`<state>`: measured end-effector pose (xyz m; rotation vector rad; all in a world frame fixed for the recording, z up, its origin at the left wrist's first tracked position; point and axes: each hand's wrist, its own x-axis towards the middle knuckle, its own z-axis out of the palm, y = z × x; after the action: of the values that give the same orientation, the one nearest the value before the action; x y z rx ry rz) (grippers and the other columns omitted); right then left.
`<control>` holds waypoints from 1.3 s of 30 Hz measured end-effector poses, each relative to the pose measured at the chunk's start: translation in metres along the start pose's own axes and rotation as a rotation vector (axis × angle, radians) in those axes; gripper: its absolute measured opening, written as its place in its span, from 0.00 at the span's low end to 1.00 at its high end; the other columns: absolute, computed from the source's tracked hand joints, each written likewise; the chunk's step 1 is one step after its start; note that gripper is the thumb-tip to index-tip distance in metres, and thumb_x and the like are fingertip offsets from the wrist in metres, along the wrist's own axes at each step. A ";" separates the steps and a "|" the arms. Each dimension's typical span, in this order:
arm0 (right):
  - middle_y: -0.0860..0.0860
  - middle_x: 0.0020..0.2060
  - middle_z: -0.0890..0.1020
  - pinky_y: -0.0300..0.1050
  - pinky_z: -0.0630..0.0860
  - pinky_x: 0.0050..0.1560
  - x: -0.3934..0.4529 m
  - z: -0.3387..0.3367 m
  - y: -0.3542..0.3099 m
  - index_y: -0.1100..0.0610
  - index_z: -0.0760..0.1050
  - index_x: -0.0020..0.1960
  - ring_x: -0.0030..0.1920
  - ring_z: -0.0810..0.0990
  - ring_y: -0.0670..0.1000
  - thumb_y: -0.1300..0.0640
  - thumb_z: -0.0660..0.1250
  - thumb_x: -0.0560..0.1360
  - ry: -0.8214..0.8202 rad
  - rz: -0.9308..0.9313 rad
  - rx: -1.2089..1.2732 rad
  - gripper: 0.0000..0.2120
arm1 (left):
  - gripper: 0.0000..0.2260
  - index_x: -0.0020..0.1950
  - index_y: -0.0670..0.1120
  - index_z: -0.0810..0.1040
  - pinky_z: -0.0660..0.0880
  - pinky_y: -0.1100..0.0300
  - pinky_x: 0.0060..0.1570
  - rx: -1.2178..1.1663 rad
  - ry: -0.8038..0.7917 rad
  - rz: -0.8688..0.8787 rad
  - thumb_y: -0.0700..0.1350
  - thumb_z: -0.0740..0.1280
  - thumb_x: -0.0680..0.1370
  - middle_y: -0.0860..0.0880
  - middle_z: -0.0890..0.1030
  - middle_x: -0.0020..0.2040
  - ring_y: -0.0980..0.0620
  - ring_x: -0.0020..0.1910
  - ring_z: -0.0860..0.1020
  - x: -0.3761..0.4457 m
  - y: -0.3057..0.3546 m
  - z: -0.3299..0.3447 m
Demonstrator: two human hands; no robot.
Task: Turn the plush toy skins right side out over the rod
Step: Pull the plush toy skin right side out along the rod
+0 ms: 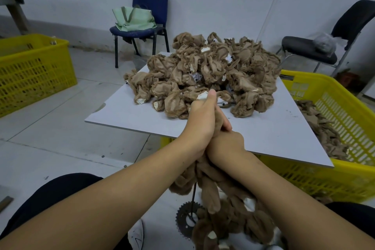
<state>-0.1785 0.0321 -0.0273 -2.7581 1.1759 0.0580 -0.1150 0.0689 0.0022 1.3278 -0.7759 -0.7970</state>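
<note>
My left hand (199,122) and my right hand (225,144) are pressed together, both shut on one brown plush skin (218,121) held upright between them. Its furry lower part (205,184) hangs below my wrists. A thin dark rod (193,195) rises from a toothed metal disc (185,219) on the floor and disappears up into the skin under my hands. A large heap of inside-out tan skins (205,75) lies on the white board (129,111) just beyond my hands. Furry brown skins (233,227) lie piled beside the disc.
A yellow crate (332,128) with more tan skins sits at the right under the board. Another yellow crate (32,71) stands at the left. A blue chair (150,6) with a green bag and a black chair (316,46) stand by the wall. My dark-clothed knees frame the disc.
</note>
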 end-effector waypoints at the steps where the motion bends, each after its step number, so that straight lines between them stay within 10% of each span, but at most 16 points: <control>1: 0.53 0.66 0.74 0.44 0.68 0.59 0.002 0.001 -0.001 0.54 0.71 0.67 0.68 0.72 0.54 0.52 0.54 0.84 -0.008 0.002 -0.059 0.15 | 0.37 0.31 0.28 0.76 0.78 0.53 0.52 0.006 0.015 0.003 0.54 0.51 0.87 0.27 0.79 0.35 0.46 0.32 0.81 0.001 0.000 -0.001; 7: 0.54 0.65 0.76 0.45 0.69 0.55 0.005 0.016 -0.008 0.58 0.72 0.65 0.65 0.76 0.55 0.57 0.54 0.84 -0.090 0.012 -0.113 0.13 | 0.37 0.19 0.41 0.72 0.78 0.55 0.45 0.051 0.068 -0.035 0.52 0.52 0.87 0.44 0.73 0.19 0.45 0.30 0.78 0.005 -0.008 -0.004; 16: 0.51 0.64 0.76 0.42 0.66 0.55 -0.003 0.030 0.005 0.55 0.73 0.62 0.67 0.74 0.52 0.56 0.54 0.85 -0.180 0.013 -0.104 0.12 | 0.38 0.14 0.48 0.68 0.77 0.51 0.53 0.111 0.051 -0.003 0.52 0.53 0.86 0.45 0.76 0.23 0.50 0.30 0.77 -0.006 -0.020 0.010; 23: 0.49 0.41 0.68 0.40 0.66 0.56 -0.007 0.033 0.006 0.53 0.57 0.36 0.64 0.75 0.51 0.59 0.53 0.84 -0.142 0.081 -0.025 0.18 | 0.26 0.27 0.40 0.60 0.63 0.56 0.36 0.072 0.127 0.213 0.42 0.66 0.82 0.42 0.57 0.25 0.47 0.26 0.57 -0.018 -0.025 0.014; 28: 0.53 0.50 0.78 0.43 0.65 0.50 -0.007 0.021 -0.001 0.53 0.57 0.36 0.60 0.77 0.52 0.57 0.53 0.85 -0.084 0.054 -0.014 0.18 | 0.26 0.27 0.34 0.59 0.66 0.57 0.32 -0.007 0.240 0.367 0.36 0.67 0.80 0.34 0.57 0.24 0.35 0.26 0.57 -0.020 -0.015 0.012; 33: 0.49 0.40 0.73 0.45 0.67 0.44 0.003 0.008 -0.005 0.52 0.62 0.35 0.44 0.75 0.52 0.57 0.57 0.83 0.011 0.099 0.057 0.17 | 0.25 0.25 0.40 0.59 0.66 0.38 0.30 -0.151 0.230 0.421 0.40 0.66 0.79 0.47 0.59 0.21 0.48 0.22 0.57 -0.015 -0.003 0.002; 36: 0.52 0.51 0.79 0.45 0.70 0.48 -0.001 0.018 -0.006 0.54 0.66 0.41 0.54 0.79 0.53 0.56 0.56 0.84 -0.010 0.062 -0.001 0.13 | 0.24 0.25 0.42 0.59 0.62 0.58 0.24 -0.130 0.188 0.375 0.41 0.67 0.78 0.48 0.59 0.22 0.50 0.22 0.57 -0.017 -0.015 0.002; 39: 0.50 0.51 0.77 0.45 0.70 0.57 -0.011 0.040 0.000 0.55 0.72 0.57 0.63 0.76 0.55 0.57 0.56 0.84 -0.127 0.008 -0.031 0.07 | 0.25 0.27 0.41 0.59 0.59 0.57 0.30 -0.027 0.154 0.307 0.36 0.67 0.80 0.41 0.56 0.25 0.48 0.26 0.57 -0.024 -0.037 0.006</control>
<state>-0.1850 0.0458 -0.0656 -2.7306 1.1628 0.2508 -0.1342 0.0836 -0.0347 1.1941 -0.8180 -0.4549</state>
